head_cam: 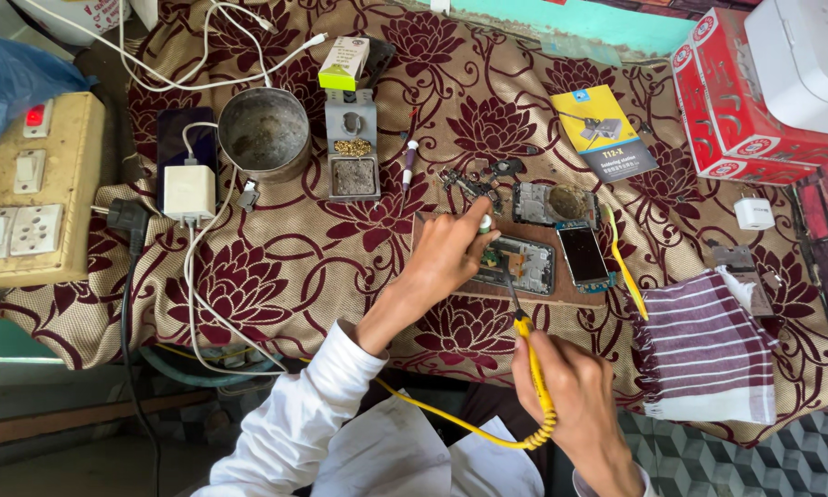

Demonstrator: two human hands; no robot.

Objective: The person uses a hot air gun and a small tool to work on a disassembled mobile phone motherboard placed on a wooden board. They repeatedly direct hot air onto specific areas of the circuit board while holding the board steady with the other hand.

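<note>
Under everything lies the tabletop (248, 276), draped in a maroon flowered cloth. At your far left stands a yellowed switchboard (28, 184) with a red light glowing; at your right a striped towel (704, 354) hangs over the edge. A metal bowl (264, 131) and a soldering stand (351, 147) sit well behind your work. On a brown board (442, 221) in front of you rests the opened phone (520, 264), with a second bare screen (583, 254) just beside it. Your left hand (442, 253) presses down at the phone's near end, fingers pinched on a small pale-capped thing. Your right hand (575, 391) is clenched around the yellow soldering iron (531, 354), its tip over the phone's innards. A slip of that tip could likely scorch neighbouring parts or your left fingers, and the coiled yellow cord (469, 428) could tug your aim.
</note>
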